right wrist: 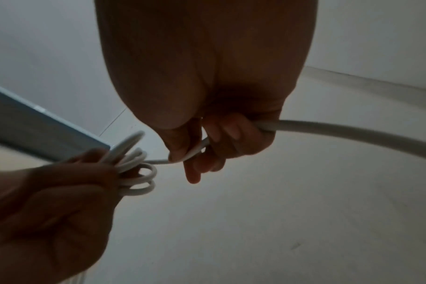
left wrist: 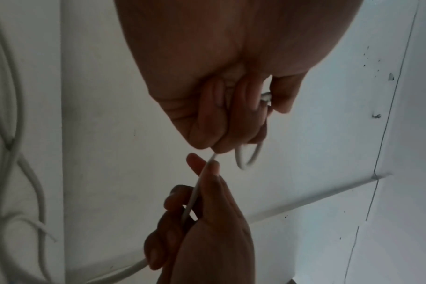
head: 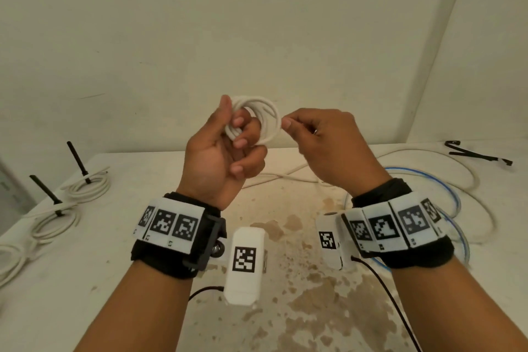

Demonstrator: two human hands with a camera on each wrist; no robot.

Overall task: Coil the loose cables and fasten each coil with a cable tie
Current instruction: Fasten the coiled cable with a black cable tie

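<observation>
Coiling underway: left hand grips coil, right hand pinches cable just beside it; next, another loop over left fingers

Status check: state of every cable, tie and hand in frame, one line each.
white cable coil: partly wound, held up off the table
left hand: grips the coil, fingers through the loops
right hand: pinches the cable's free run beside the coil
tied coils: on the table at left, fastened with black ties
blue cable: loose on the table
spare black cable ties: unused, far right
</observation>
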